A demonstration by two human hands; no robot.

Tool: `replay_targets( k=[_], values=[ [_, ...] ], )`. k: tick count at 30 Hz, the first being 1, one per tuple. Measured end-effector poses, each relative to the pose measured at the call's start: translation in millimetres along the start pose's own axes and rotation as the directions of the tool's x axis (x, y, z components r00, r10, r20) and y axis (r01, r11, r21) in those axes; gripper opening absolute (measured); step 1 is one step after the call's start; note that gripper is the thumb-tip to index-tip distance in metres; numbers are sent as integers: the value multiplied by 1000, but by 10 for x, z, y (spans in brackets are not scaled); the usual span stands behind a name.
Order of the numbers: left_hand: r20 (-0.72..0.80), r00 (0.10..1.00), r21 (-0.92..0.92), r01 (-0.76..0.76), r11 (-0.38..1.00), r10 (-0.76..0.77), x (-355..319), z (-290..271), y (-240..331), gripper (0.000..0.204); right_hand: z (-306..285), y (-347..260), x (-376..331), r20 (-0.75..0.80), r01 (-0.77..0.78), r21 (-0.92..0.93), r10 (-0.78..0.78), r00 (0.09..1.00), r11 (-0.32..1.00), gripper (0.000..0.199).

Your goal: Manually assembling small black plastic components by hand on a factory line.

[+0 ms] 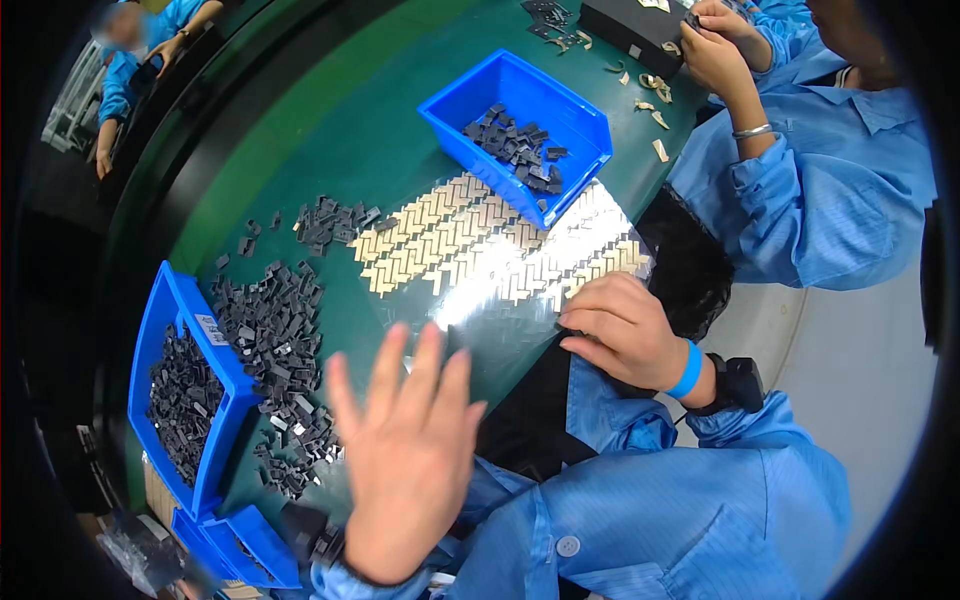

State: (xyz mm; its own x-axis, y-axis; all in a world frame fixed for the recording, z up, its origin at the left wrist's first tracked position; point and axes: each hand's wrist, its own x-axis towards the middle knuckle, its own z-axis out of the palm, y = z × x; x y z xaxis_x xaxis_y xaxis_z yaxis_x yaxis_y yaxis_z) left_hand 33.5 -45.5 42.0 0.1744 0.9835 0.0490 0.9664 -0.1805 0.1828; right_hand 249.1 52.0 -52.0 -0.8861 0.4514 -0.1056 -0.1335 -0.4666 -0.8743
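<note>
1. Over the green table (330,130), I see my left hand (405,455) raised with fingers spread, grasping nothing, beside the loose black parts (280,350).
2. My right hand (625,330) rests curled on the shiny sheet (500,255) at its near edge.
3. 2 blue bins (185,390) (520,130) hold more black parts.

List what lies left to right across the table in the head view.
Blue bin of dark parts → loose pile of dark parts → left hand → patterned metal sheet → right hand.
</note>
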Motion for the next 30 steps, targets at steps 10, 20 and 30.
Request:
replay_targets(
  k=[10, 20, 30],
  values=[
    [-36, 993, -223, -114, 968, 108, 633, 810, 104, 51, -165, -42, 25, 72, 18, 0, -18, 997, 1000, 18],
    [-131, 985, -304, -145, 942, 109, 711, 943, 73, 42, -138, -198, 116, 605, -61, 178, -60, 794, 982, 17],
    [-201, 978, -306, -122, 944, 61, 747, 1039, 97, 26, -17, -215, 165, 670, -107, 94, 17, 742, 990, 16]
  ],
)
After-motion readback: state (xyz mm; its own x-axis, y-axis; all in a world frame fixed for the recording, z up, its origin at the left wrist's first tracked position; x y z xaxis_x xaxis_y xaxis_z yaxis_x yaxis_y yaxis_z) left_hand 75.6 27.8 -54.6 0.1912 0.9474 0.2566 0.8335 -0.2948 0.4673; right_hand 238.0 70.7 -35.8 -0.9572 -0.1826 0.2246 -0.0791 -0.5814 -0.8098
